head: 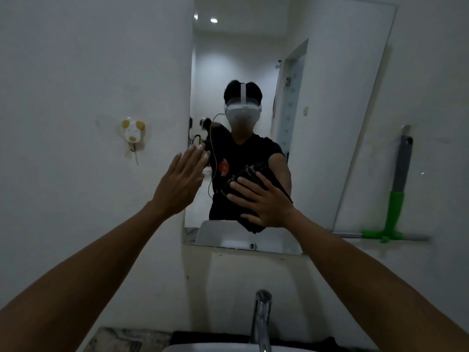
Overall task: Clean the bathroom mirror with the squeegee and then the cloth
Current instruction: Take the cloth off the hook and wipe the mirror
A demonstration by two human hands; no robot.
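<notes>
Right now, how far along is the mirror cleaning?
The squeegee leans against the wall right of the mirror, so that step looks finished. The right hand presses a dark cloth flat on the glass; the left hand is open at the mirror's edge. Wiping remains.

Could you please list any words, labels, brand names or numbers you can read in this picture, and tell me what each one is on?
No text here can be read.
Headset in the mirror: a small mark on its front, too blurred to read.
Shirt in the reflection: a red and white badge, too small to read.
Squeegee, cloth, tap: none visible.
</notes>
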